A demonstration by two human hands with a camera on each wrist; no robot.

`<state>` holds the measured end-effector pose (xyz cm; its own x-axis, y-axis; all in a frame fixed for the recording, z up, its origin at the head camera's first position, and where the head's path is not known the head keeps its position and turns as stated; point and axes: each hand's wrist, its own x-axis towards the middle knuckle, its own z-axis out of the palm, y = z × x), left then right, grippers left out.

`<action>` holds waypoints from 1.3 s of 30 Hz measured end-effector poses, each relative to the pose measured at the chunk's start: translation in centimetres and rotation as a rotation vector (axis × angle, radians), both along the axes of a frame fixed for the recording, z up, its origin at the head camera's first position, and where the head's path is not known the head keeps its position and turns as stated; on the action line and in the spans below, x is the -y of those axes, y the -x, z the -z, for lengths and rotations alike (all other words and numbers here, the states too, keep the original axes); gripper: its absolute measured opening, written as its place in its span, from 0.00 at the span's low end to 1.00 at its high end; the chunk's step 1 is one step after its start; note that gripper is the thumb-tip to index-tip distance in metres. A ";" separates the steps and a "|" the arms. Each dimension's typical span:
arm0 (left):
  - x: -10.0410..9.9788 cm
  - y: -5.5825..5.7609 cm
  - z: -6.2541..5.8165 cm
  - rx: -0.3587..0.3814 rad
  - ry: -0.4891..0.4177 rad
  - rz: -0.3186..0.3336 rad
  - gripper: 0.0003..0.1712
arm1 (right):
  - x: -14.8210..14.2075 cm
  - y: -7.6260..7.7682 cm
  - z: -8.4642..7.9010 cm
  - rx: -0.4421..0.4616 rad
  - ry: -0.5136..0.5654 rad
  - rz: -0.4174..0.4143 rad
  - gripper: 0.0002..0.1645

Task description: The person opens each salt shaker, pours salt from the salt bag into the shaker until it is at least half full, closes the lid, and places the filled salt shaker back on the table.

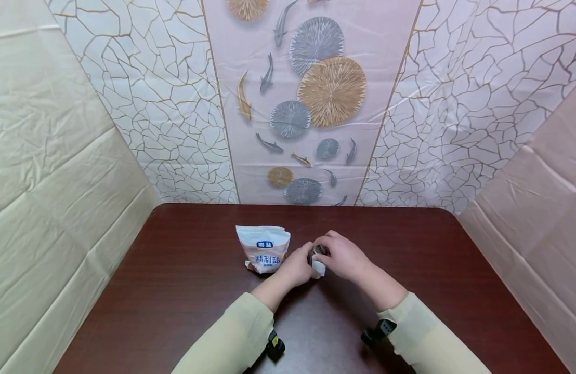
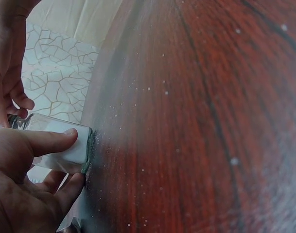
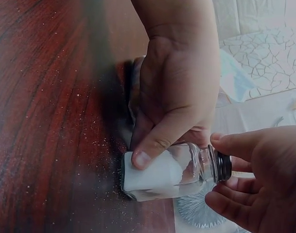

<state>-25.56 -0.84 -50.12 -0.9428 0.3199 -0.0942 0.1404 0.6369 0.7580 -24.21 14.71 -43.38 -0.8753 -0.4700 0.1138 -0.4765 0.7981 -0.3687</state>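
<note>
A small square glass jar (image 3: 186, 165) stands upright on the table, partly filled with white grains that look like salt. My left hand (image 1: 296, 266) grips its body low down, thumb across one face and fingers round the other side. On the jar's mouth is a black lid (image 3: 224, 167), which my right hand (image 1: 348, 257) holds by the rim between thumb and fingers. In the head view the hands cover much of the jar. Just left of my left hand stands a white and pinkish salt bag (image 1: 263, 241) with blue print.
White grains lie scattered on the dark red-brown table (image 1: 190, 291) around the jar. A patterned cloth (image 1: 297, 156) hangs behind the table's far edge, and plain beige cloths (image 1: 59, 208) flank both sides.
</note>
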 end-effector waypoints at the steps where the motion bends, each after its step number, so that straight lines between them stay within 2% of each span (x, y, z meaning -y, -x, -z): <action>1: 0.0 0.0 0.0 0.000 -0.001 0.001 0.32 | 0.0 0.0 0.0 0.002 -0.001 0.000 0.17; 8: 0.0 -0.1 0.0 0.004 0.010 -0.003 0.32 | 0.1 -0.1 -0.1 0.009 -0.009 -0.003 0.17; 15: 0.0 -0.3 -0.3 -0.029 0.034 -0.010 0.40 | 0.1 -0.3 -0.2 0.010 -0.016 -0.037 0.16; 23: 0.0 -0.3 -0.3 -0.019 0.040 -0.014 0.41 | 0.1 -0.4 -0.1 0.010 -0.002 -0.035 0.15; 32: 0.0 -0.4 -0.6 0.000 0.025 -0.006 0.34 | 0.5 -0.2 -0.4 0.006 -0.020 0.013 0.17; 39: 0.0 -0.4 -0.6 -0.037 0.019 0.009 0.31 | 1.0 -0.2 -0.7 0.029 -0.066 0.093 0.21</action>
